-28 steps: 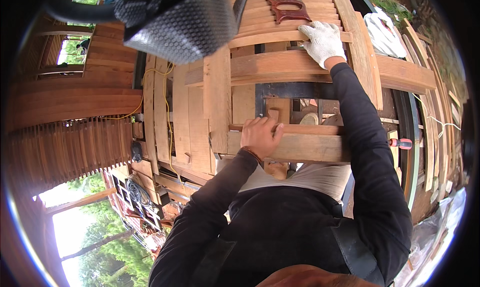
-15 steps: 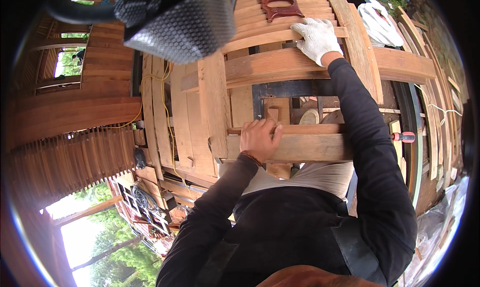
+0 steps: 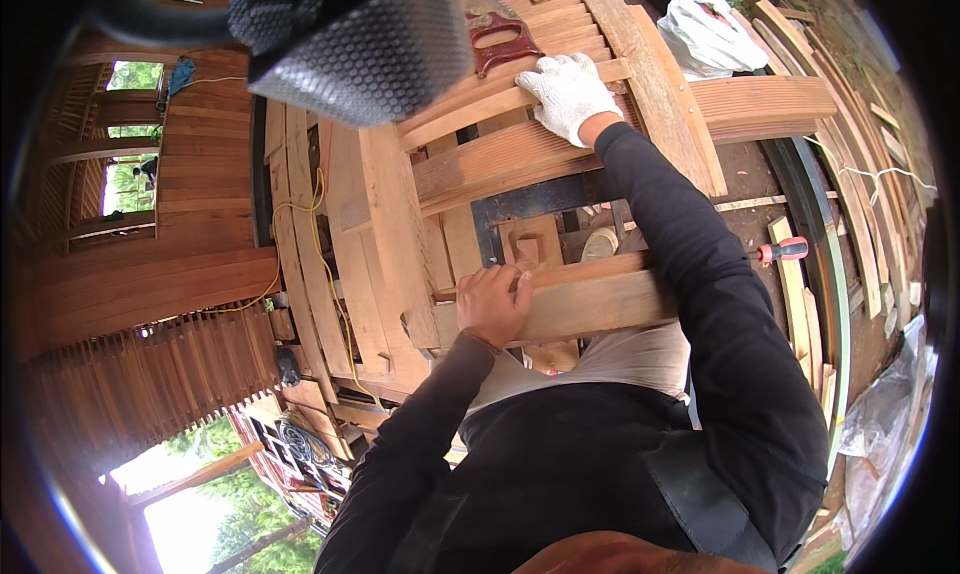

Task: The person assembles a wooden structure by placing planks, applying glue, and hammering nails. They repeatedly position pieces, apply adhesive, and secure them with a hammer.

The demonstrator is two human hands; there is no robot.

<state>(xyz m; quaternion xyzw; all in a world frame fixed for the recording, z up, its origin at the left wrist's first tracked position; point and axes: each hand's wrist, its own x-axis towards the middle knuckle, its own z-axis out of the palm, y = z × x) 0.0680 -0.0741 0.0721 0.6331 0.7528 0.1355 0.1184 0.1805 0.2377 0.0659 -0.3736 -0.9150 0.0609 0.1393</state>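
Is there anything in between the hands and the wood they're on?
Nothing visible blocks the left hand: it lies bare on the near board. For the right hand, only its white glove comes between it and the slat. Under the palms is hidden.

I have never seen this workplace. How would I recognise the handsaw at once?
Begin with the large wooden frame under both hands and look to its far end, where narrow slats lie side by side. There, just beyond the gloved right hand and to its left, is the handsaw. Its dark red, looped handle sets it apart from the paler wood around.
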